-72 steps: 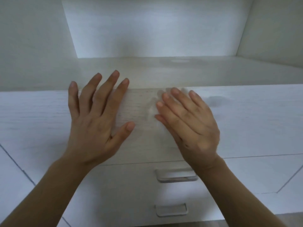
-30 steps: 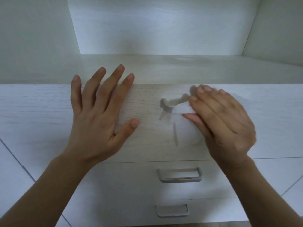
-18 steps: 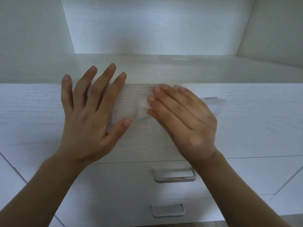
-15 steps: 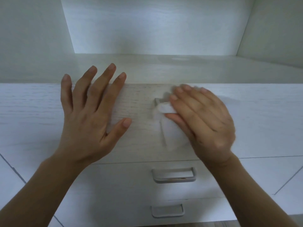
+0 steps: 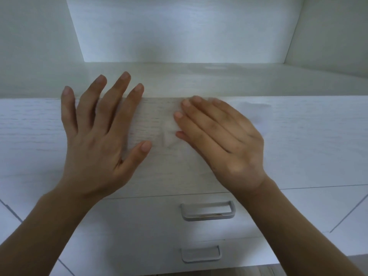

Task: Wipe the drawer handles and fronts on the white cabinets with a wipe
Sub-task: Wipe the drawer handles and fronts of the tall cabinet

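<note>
My left hand (image 5: 97, 136) lies flat with spread fingers on the top drawer front (image 5: 155, 168) of the white cabinet, its fingertips over the upper edge. My right hand (image 5: 221, 142) presses a thin white wipe (image 5: 256, 114) flat against the same front with straight fingers. The wipe shows at the right of that hand and faintly under its fingertips. The top drawer's handle is hidden under the hand and wipe. Below are the second drawer's handle (image 5: 208, 212) and the third drawer's handle (image 5: 201, 253).
An open white shelf recess (image 5: 179, 80) sits above the drawers, with side walls left and right. More white cabinet fronts (image 5: 318, 152) flank the drawer stack. A strip of wooden floor (image 5: 258, 272) shows at the bottom.
My right hand has slid the wipe left across the top drawer front, covering the handle again. The left hand has stayed flat in place.
</note>
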A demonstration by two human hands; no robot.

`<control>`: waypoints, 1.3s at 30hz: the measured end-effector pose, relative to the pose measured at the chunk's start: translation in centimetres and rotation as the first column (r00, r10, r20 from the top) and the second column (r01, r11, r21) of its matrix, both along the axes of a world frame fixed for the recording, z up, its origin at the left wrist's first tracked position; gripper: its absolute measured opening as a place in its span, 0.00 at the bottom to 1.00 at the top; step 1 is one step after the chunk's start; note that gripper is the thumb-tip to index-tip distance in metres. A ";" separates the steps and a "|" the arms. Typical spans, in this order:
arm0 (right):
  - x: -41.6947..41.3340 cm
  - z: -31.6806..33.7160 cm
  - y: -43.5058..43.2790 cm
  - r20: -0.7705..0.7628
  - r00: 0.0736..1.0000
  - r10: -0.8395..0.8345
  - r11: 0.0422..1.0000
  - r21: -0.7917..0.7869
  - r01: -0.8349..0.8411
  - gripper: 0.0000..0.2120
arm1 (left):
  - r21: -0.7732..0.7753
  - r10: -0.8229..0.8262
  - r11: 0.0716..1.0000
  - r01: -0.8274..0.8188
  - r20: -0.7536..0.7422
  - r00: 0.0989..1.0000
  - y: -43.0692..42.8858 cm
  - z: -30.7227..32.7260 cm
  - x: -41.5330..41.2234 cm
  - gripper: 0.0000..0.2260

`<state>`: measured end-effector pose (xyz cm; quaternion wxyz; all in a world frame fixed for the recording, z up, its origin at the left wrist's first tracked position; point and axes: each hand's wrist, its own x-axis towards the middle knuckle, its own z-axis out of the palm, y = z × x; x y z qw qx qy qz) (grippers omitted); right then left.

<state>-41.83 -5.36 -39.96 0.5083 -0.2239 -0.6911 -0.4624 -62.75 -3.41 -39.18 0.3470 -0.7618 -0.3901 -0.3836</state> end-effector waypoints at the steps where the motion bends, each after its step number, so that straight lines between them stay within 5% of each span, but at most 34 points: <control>1: 0.9 -0.2 -0.3 -0.001 1.000 -0.019 1.000 -0.008 0.019 0.10 | -0.005 -0.006 1.000 0.006 0.000 1.000 0.0 0.0 0.0 0.30; 11: 7.5 -1.7 -3.5 -0.181 0.970 -0.164 0.985 -0.087 0.150 0.10 | -0.030 -0.033 0.999 0.033 -0.002 0.999 -0.1 0.0 -0.1 0.30; 22: 7.0 -9.9 -9.6 -0.488 0.794 -0.362 0.922 -0.314 0.227 0.07 | -0.129 -0.095 0.987 0.099 0.037 0.995 -3.5 -8.9 -0.1 0.29; 31: 3.7 -13.1 -6.3 -0.474 0.862 -0.182 0.966 -0.251 0.066 0.08 | -0.204 0.009 0.979 -0.020 -0.053 0.999 -1.8 -14.4 -2.6 0.30; 39: 0.1 -18.4 -4.8 -0.328 0.939 -0.101 0.932 -0.361 -0.025 0.08 | -0.181 -0.021 0.983 0.015 -0.029 0.999 -0.7 -14.8 -2.1 0.30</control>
